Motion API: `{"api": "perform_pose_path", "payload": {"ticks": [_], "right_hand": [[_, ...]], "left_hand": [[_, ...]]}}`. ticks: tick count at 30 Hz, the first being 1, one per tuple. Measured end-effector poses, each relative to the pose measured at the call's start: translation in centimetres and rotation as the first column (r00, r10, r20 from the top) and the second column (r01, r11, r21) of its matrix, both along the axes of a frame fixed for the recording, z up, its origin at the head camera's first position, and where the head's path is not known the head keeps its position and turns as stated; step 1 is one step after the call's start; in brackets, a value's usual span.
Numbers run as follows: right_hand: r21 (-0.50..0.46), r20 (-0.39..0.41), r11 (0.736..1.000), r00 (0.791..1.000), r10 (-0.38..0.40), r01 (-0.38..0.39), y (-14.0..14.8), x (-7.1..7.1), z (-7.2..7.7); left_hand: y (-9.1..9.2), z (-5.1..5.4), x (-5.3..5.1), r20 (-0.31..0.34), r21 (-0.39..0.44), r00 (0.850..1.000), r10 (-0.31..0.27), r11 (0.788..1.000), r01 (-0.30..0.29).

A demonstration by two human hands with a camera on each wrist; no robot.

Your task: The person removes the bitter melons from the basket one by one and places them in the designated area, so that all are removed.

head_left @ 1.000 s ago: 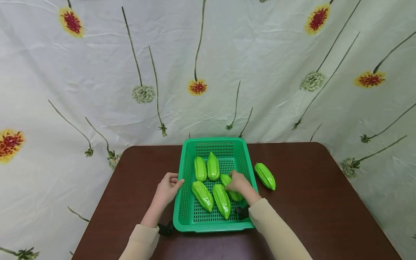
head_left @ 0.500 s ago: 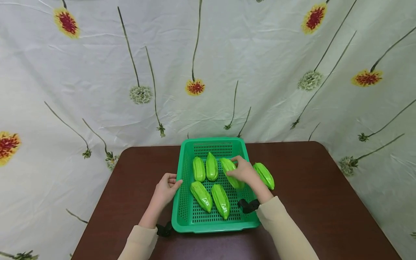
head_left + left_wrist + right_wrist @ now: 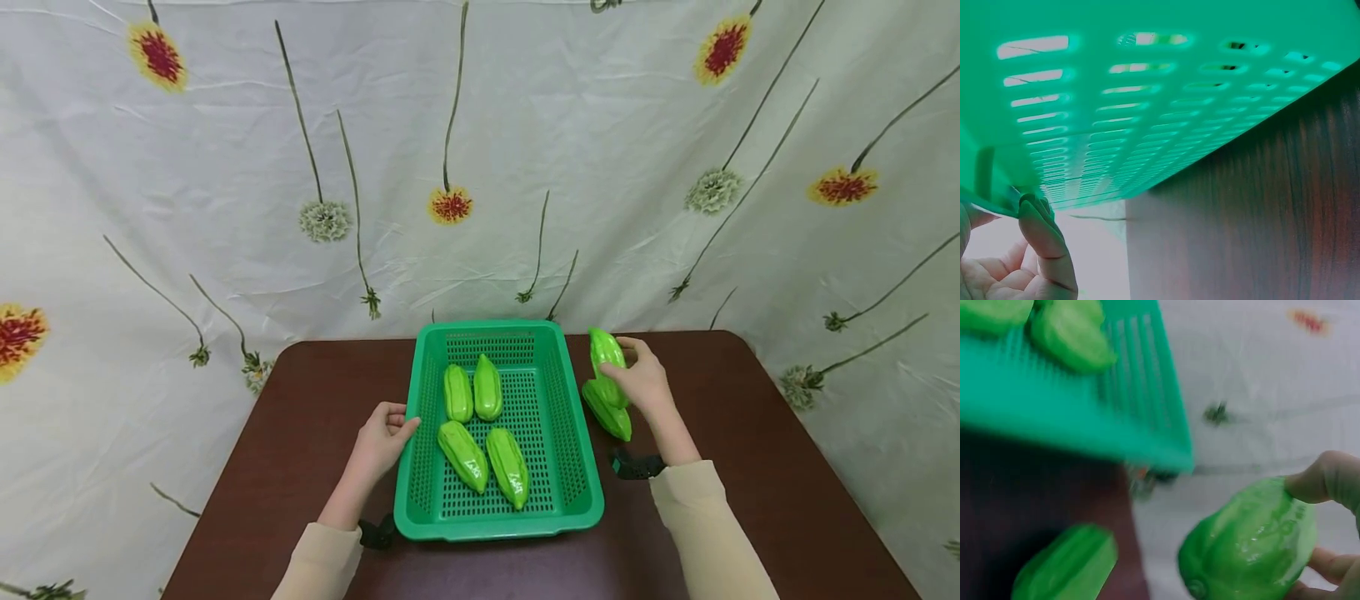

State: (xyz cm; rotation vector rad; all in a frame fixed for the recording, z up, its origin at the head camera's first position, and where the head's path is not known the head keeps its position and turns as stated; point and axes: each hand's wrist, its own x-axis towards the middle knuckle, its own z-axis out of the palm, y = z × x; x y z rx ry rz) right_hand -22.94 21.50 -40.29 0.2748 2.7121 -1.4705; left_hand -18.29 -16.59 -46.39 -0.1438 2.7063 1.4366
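One ridged gourd [image 3: 1250, 540] held, slotted basket [image 3: 498, 530]

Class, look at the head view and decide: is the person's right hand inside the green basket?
No, the right hand holds a green fruit outside the green basket, past its right side.

Person is wearing a cream-beige long left sleeve of plain matte fabric [image 3: 321, 562] and a matching cream-beige right sleeve [image 3: 708, 529]. Both are ending in straight hems short of the wrist, so the bare left grip [image 3: 381, 439] and bare right grip [image 3: 645, 379] are showing. Small blocky black left wrist camera [image 3: 377, 532] and similar black right wrist camera [image 3: 637, 466] are jutting inward. Right one is showing some green at its tip; finer detail is blurring out.
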Motion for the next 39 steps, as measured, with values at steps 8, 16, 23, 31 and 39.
{"api": "perform_pose_path", "payload": {"ticks": [8,16,23,31,39], "right_hand": [[0.010,0.001,0.992,0.992,-0.125,0.125,3.3,0.3,-3.4],[0.070,0.026,0.993,0.995,-0.094,0.092,4.8,0.5,-6.7],[0.087,0.066,0.990,0.991,-0.114,0.108,4.8,0.6,-8.2],[0.096,0.082,0.990,0.990,-0.112,0.104,4.9,0.7,-8.9],[0.119,0.127,0.992,0.990,-0.056,0.041,5.1,0.8,-9.6]], "left_hand": [[0.0,0.1,0.0,0.002,0.000,1.000,0.008,1.000,-0.008],[0.0,0.1,0.2,-0.001,0.009,1.000,0.012,1.000,-0.012],[0.1,0.3,0.2,-0.002,0.008,1.000,0.016,1.000,-0.016],[0.1,0.2,0.1,-0.002,0.009,1.000,0.021,1.000,-0.021],[0.1,0.2,0.1,0.001,0.018,1.000,0.023,1.000,-0.023]]}}
